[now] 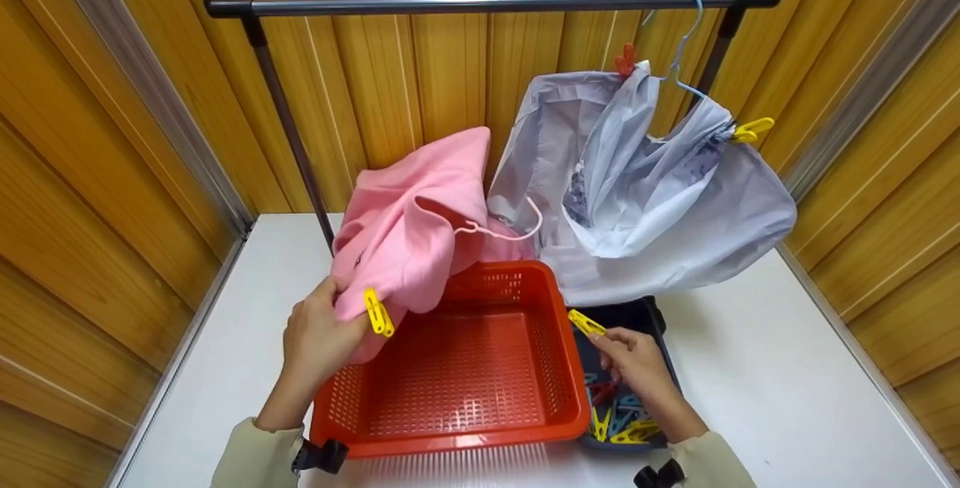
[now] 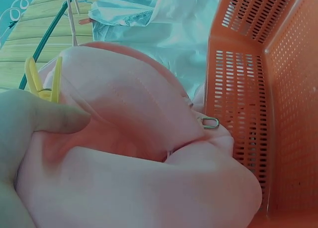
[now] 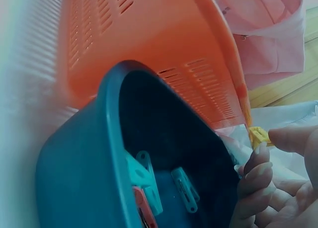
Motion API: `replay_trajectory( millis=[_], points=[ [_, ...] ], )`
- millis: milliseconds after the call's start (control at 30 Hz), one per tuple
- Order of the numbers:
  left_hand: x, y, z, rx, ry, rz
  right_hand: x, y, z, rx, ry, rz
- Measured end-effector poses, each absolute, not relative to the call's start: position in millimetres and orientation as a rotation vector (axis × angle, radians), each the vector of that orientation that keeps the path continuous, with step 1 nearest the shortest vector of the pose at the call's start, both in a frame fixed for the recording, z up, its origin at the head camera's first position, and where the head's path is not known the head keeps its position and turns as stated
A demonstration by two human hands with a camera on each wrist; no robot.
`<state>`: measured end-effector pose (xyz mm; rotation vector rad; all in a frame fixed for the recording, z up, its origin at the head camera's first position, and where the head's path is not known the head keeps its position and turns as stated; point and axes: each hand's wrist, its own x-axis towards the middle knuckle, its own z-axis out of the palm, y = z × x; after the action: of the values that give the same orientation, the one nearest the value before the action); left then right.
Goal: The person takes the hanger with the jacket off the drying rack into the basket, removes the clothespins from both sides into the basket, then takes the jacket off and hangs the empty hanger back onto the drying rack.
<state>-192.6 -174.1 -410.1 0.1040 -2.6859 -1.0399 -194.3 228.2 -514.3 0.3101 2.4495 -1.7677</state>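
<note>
My left hand (image 1: 321,332) grips the edge of a pink garment (image 1: 409,225), its thumb lying over the cloth in the left wrist view. One yellow clothespin (image 1: 379,313) is clipped on the garment right beside that thumb. From the garment's opening pokes the hook of a pink hanger (image 1: 537,221). My right hand (image 1: 636,364) pinches another yellow clothespin (image 1: 586,321) between thumb and fingers, above a dark bin (image 3: 74,158). Inside the bin lie several loose clothespins (image 1: 634,432) in yellow, red and blue-grey.
An orange-red perforated basket (image 1: 454,441) stands in front, beside the dark bin. A dark metal rail (image 1: 450,5) spans the back. From it a blue hanger (image 1: 686,30) carries a pale garment (image 1: 667,270) with a red clothespin (image 1: 625,61) and a yellow one. Wood-look panels surround the white table (image 1: 757,398).
</note>
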Motion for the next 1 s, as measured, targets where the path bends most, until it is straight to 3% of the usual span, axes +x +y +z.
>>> replay_trajectory(
  millis=[1000],
  points=[
    [-202,-151,-419,0.194,-2.648,-1.278,-189,233,-535,0.099,2.482,-1.434]
  ],
)
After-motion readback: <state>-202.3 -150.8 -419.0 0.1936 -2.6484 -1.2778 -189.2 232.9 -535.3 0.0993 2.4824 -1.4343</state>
